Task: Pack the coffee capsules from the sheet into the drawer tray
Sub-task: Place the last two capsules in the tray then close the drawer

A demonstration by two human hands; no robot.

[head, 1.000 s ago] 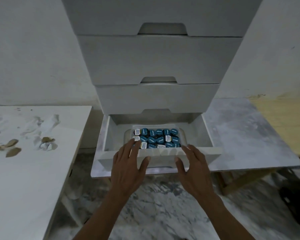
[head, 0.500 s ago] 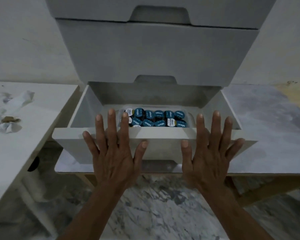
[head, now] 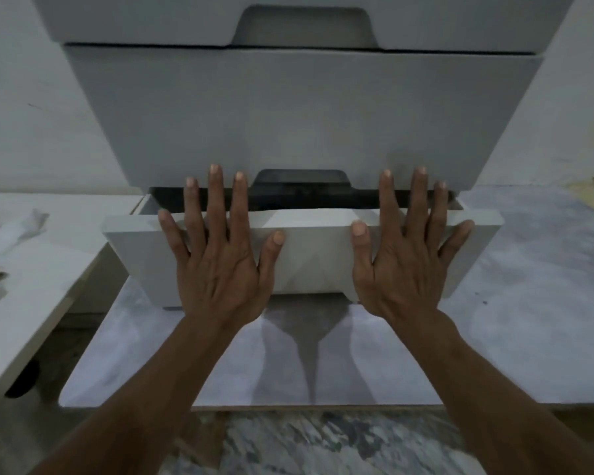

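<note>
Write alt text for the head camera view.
Left hand and right hand press flat, fingers spread, on the front of a white bottom drawer that is open only by a dark gap. The drawer unit stands on a marbled table.

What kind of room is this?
Probably a bare workroom or storage corner, hard to say: a grey drawer unit on a marble-look low table, plain walls, stone floor. Both hands press its lowest drawer front.
</note>
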